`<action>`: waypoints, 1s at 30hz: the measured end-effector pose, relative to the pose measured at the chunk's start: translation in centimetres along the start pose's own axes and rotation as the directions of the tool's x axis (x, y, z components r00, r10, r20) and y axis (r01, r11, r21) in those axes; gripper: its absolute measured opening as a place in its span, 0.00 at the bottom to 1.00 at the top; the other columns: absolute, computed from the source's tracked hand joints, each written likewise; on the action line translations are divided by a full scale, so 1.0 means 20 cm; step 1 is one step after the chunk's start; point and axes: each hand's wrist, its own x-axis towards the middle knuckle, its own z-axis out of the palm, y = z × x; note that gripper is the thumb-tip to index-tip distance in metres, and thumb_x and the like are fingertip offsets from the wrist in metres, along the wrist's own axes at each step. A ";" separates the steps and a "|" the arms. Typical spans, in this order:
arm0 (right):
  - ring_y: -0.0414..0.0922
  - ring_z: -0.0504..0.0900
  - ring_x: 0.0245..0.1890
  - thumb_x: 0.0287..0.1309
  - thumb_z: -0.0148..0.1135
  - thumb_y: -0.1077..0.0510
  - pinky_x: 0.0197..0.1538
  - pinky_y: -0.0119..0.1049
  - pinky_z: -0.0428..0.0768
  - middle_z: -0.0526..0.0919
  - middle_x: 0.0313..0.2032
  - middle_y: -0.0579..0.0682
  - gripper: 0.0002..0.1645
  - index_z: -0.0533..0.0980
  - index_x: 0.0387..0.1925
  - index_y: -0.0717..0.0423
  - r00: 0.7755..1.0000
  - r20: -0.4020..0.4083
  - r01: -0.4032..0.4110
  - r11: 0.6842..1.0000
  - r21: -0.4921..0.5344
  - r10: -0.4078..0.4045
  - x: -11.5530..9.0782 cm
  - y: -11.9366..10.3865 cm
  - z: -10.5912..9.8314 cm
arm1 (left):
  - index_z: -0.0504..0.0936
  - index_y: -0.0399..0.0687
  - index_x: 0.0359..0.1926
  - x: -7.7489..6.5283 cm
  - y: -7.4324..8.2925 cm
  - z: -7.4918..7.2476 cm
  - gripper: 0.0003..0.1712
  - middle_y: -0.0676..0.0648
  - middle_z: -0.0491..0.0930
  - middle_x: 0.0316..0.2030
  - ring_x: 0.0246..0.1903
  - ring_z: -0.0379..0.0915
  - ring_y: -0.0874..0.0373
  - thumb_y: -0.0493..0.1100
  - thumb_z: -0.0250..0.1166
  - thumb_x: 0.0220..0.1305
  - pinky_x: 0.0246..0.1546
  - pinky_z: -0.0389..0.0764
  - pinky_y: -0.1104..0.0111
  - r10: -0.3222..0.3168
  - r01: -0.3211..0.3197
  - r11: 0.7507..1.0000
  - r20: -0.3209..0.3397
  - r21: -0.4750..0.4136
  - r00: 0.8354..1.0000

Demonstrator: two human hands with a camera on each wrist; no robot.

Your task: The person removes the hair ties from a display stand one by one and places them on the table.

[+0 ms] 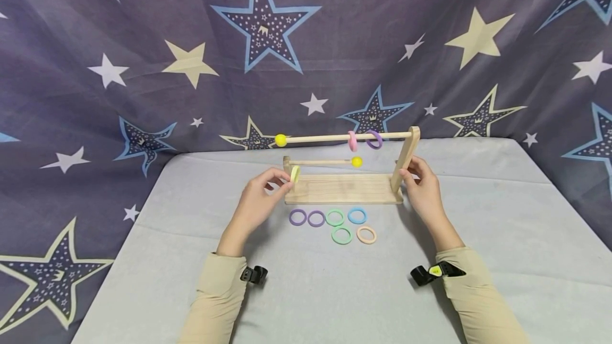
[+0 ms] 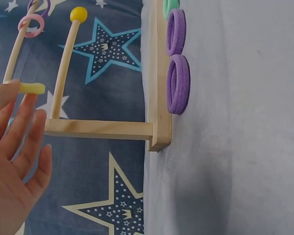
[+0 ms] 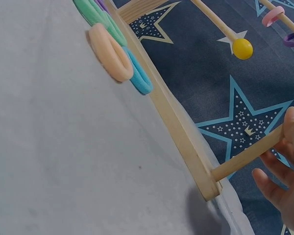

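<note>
My left hand (image 1: 258,198) pinches a yellow hair tie (image 2: 33,88) between thumb and fingertips, beside the short left post of a wooden rack (image 1: 344,190). My right hand (image 1: 423,190) grips the rack's tall right post (image 1: 405,159), thumb on the near side. From that post an upper rod (image 1: 315,138) runs left to a yellow ball end, carrying a pink hair tie (image 1: 353,142) and a purple one. The lower rod (image 1: 322,162) points right from the left post, ending in a yellow ball (image 1: 356,162); no hair tie shows on it.
In front of the base lie several loose hair ties: two purple, including one (image 2: 184,88) near the left corner, two green, a blue one (image 3: 143,81) and a peach one (image 3: 100,55). Grey cloth (image 1: 311,301) covers the table. A star-patterned curtain (image 1: 296,89) hangs behind.
</note>
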 end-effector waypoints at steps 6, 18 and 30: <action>0.37 0.77 0.48 0.69 0.58 0.61 0.44 0.22 0.73 0.81 0.53 0.63 0.23 0.71 0.61 0.66 1.000 0.004 0.002 1.000 0.005 -0.002 0.00 -0.01 0.00 | 0.83 0.50 0.39 -0.01 -0.01 0.00 0.05 0.53 0.84 0.36 0.38 0.78 0.58 0.43 0.69 0.64 0.48 0.77 0.58 -0.024 0.020 0.999 0.112 0.037 0.993; 0.56 0.77 0.53 0.69 0.57 0.64 0.43 0.22 0.72 0.80 0.54 0.65 0.23 0.69 0.62 0.68 1.000 0.011 0.016 1.000 -0.010 -0.016 0.00 0.01 0.00 | 0.83 0.53 0.38 -0.03 0.00 0.04 0.04 0.56 0.84 0.36 0.39 0.78 0.61 0.42 0.70 0.63 0.49 0.77 0.57 -0.003 0.000 1.000 0.226 0.015 0.974; 0.53 0.78 0.54 0.69 0.58 0.62 0.44 0.22 0.72 0.80 0.55 0.64 0.24 0.69 0.63 0.66 1.000 0.015 0.011 1.000 0.009 -0.011 0.00 0.00 0.00 | 0.83 0.57 0.37 -0.05 0.01 0.05 0.05 0.60 0.82 0.34 0.39 0.78 0.61 0.43 0.71 0.61 0.52 0.76 0.56 0.006 -0.047 0.993 0.359 0.105 0.933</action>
